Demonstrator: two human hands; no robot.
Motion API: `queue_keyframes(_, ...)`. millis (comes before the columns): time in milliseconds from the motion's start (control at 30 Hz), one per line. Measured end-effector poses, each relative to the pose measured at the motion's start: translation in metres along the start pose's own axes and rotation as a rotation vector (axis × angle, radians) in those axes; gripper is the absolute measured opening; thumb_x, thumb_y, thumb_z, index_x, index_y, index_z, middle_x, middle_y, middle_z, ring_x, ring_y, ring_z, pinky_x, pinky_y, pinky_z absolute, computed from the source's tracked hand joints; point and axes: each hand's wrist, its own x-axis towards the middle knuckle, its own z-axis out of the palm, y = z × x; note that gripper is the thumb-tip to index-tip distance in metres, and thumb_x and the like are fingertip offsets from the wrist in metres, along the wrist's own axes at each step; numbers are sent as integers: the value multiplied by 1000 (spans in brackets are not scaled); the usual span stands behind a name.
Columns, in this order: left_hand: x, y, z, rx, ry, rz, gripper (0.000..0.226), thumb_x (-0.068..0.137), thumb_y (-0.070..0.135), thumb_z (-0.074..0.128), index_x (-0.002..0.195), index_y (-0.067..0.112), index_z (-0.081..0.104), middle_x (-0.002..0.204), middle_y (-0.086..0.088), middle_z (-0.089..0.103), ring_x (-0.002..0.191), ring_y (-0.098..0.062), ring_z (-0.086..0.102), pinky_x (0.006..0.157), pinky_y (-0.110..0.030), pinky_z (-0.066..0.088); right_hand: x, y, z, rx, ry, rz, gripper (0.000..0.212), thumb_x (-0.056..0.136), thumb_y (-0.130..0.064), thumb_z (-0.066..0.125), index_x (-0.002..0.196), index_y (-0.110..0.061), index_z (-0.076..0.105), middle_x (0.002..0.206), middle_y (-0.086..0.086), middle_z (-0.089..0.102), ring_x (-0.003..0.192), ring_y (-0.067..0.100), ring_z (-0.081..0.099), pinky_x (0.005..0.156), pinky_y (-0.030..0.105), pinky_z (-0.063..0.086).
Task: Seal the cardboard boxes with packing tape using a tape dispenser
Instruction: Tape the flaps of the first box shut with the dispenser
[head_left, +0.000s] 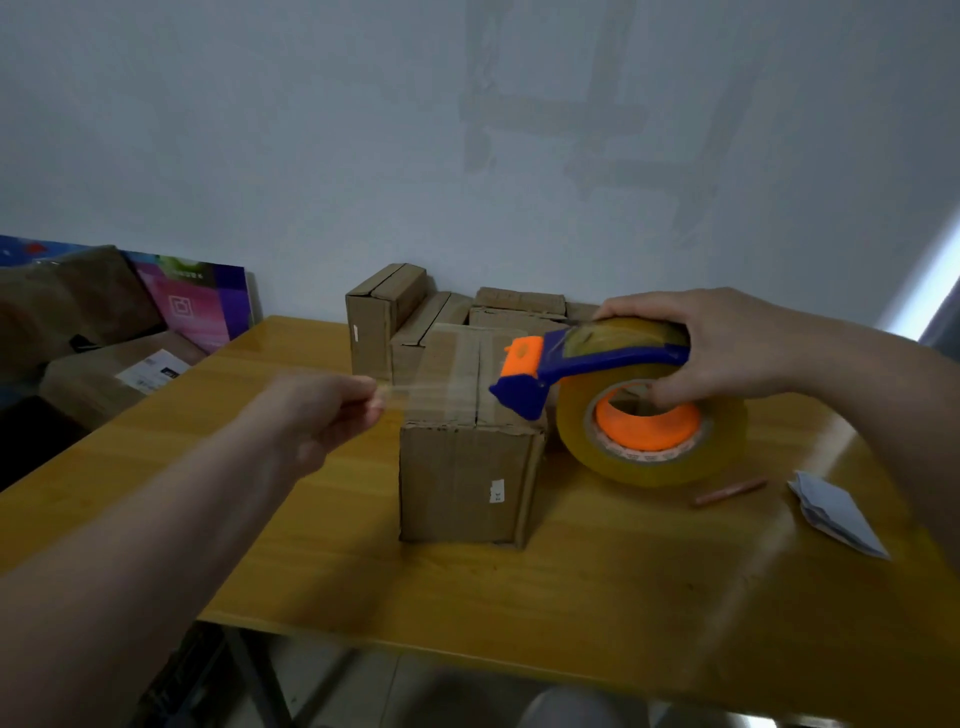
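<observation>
Clearly, the left hand pinched the tape end at centre left, and the right hand gripped the dispenser at centre right. The strip ran left to right over the box in mid-frame, apparently crossing its top seam.

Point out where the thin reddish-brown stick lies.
Head view, right side: the thin reddish-brown stick lies on the yellow wooden table, just in front of the big clear tape roll and left of the folded white paper.
</observation>
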Motion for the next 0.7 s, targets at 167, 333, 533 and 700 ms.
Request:
queue_keyframes(167, -7, -28, -1, -40, 46, 45, 7, 86, 5, 65, 84, 1, 60, 63, -8, 62, 49, -10, 60, 44, -18, 50, 4, -6, 9, -123, 6, -48, 74, 74, -22, 77, 130, -51, 39, 96, -18, 57, 77, 5, 56, 61, 18, 40)
queue_keyframes(333, -3, -36, 2, -30, 133, 95, 7, 89, 9, 63, 89, 4, 58, 67, -9, 60, 52, -11, 58, 42, -17, 47, 9, -8, 11, -155, -12, -52, 74, 73, -22, 76, 124, -55, 35, 93, -16, 57, 74, 5, 55, 58, 17, 37)
queue_keyframes(533, 6, -45, 2, 64, 161, 100, 13, 90, 11, 63, 79, 7, 58, 66, -8, 60, 57, -15, 57, 43, -21, 47, 14, -7, 18, -157, -34, -72, 73, 72, -23, 76, 122, -56, 34, 91, -16, 56, 73, 4, 56, 55, 13, 39)
queue_keyframes(700, 9, -58, 7, 170, 129, 69, 17, 91, 13, 62, 77, 9, 54, 66, -8, 58, 56, -16, 52, 48, -27, 46, 15, 1, 30, -59, -33, -117, 71, 72, -17, 77, 110, -62, 36, 87, -16, 55, 73, -13, 52, 55, 4, 40)
